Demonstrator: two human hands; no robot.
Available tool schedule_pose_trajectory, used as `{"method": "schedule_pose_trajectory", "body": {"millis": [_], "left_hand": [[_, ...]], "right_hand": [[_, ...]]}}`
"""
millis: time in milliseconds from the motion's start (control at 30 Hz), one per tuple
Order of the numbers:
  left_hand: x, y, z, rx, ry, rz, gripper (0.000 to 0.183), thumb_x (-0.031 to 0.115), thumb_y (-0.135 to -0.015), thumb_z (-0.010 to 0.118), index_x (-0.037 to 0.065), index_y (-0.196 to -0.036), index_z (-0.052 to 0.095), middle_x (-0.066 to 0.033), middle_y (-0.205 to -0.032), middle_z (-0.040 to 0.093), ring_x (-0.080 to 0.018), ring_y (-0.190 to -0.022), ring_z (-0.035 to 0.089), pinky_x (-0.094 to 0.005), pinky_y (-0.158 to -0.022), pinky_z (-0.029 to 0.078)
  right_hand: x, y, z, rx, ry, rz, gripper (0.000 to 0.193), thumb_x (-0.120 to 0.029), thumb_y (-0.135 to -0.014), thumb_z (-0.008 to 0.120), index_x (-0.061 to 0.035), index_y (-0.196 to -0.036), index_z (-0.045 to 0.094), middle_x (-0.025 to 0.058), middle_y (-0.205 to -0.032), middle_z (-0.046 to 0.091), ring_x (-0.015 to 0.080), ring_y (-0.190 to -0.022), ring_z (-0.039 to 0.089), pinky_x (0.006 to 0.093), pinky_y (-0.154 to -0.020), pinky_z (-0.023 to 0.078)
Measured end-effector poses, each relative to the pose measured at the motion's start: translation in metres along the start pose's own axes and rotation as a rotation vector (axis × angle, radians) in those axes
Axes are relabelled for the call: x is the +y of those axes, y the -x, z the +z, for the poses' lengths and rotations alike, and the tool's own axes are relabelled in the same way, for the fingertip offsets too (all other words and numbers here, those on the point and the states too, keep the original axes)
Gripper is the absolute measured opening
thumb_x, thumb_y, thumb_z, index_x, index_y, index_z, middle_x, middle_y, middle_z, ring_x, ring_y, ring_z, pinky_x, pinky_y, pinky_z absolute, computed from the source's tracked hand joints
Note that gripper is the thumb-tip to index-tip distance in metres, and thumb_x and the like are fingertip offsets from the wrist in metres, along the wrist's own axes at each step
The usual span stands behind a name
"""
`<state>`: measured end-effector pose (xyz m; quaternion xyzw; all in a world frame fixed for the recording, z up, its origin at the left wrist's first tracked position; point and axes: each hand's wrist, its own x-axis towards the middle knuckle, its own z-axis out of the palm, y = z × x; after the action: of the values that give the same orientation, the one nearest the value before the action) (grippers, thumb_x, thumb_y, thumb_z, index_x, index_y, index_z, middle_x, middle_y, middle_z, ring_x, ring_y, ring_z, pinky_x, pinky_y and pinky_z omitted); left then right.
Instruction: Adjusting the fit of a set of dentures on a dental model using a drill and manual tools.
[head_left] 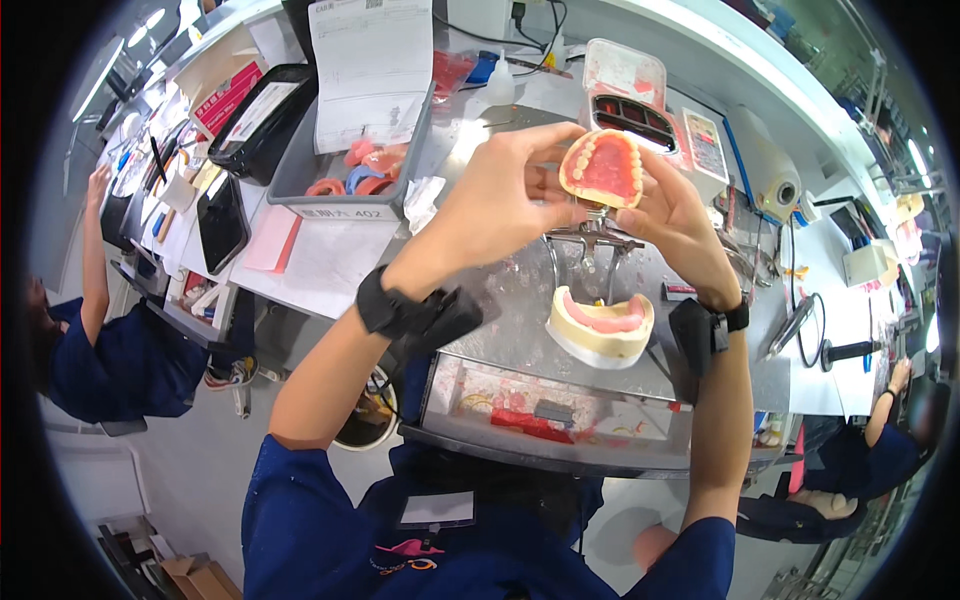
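Note:
Both hands hold an upper dental cast (612, 172) with a pink denture base and a row of cream teeth, its tooth side turned toward me. My left hand (505, 195) grips the left edge, thumb below and fingers partly hidden behind. Around the right edge, my right hand (675, 205) is closed with its thumb at the lower corner. Just beneath is a metal articulator (594, 240). Nearer to me, a cream lower cast (600, 343) with a pink wax rim rests on a white base at the articulator's lower part.
Left stands a grey bin (305, 207) holding pink and blue pieces and a paper sheet (372, 75). A phone (222, 225) lies beyond it. Behind my hands is an open wax box (630, 120). An open drawer (560, 410) with pink scraps juts out below. Other people sit at both sides.

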<state>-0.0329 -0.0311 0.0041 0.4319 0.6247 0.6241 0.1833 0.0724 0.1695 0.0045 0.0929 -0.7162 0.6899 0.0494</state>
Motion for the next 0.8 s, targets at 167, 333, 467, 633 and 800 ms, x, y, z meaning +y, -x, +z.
{"method": "schedule_pose_trajectory", "body": {"millis": [167,333,467,633,800], "left_hand": [[0.013,0.055,0.026,0.387,-0.127,0.007,0.045,-0.003,-0.086,0.075,-0.004,-0.130,0.063,-0.0169,-0.131,0.066,-0.0202,-0.119,0.064,-0.0337,-0.097,0.054],[-0.007,0.051,0.041,0.646,-0.179,0.200,0.035,0.003,-0.083,0.078,-0.003,-0.117,0.071,-0.0181,-0.123,0.070,-0.0216,-0.107,0.070,-0.0308,-0.091,0.055],[-0.017,0.030,0.048,0.667,-0.090,0.235,0.034,0.002,-0.082,0.079,-0.004,-0.114,0.072,-0.0198,-0.120,0.072,-0.0222,-0.108,0.071,-0.0306,-0.092,0.054],[-0.018,0.024,0.055,0.670,-0.059,0.233,0.032,-0.001,-0.080,0.079,-0.004,-0.111,0.074,-0.0213,-0.117,0.073,-0.0222,-0.105,0.072,-0.0304,-0.092,0.054],[-0.020,0.022,0.060,0.725,-0.026,0.244,0.030,-0.005,-0.080,0.078,-0.005,-0.109,0.074,-0.0227,-0.116,0.073,-0.0206,-0.099,0.073,-0.0286,-0.088,0.056]], "right_hand": [[0.015,0.010,0.001,0.082,-0.068,0.040,0.069,-0.011,-0.097,0.067,0.0021,-0.154,0.032,0.0162,-0.140,0.058,0.0209,-0.124,0.060,0.0349,-0.105,0.047],[0.015,0.008,0.011,0.156,-0.187,0.039,0.068,-0.010,-0.095,0.068,0.0003,-0.155,0.036,0.0148,-0.137,0.059,0.0195,-0.124,0.059,0.0336,-0.104,0.047],[0.014,0.011,0.015,0.196,-0.207,0.032,0.071,-0.009,-0.093,0.070,0.0004,-0.154,0.037,0.0160,-0.138,0.059,0.0197,-0.123,0.059,0.0320,-0.101,0.047],[0.014,0.013,0.016,0.173,-0.221,0.039,0.074,-0.009,-0.091,0.073,0.0006,-0.154,0.036,0.0155,-0.137,0.059,0.0199,-0.123,0.058,0.0318,-0.101,0.047],[0.013,0.012,0.019,0.186,-0.276,0.028,0.075,-0.007,-0.090,0.073,0.0026,-0.154,0.035,0.0155,-0.137,0.059,0.0200,-0.124,0.058,0.0317,-0.101,0.046]]}}
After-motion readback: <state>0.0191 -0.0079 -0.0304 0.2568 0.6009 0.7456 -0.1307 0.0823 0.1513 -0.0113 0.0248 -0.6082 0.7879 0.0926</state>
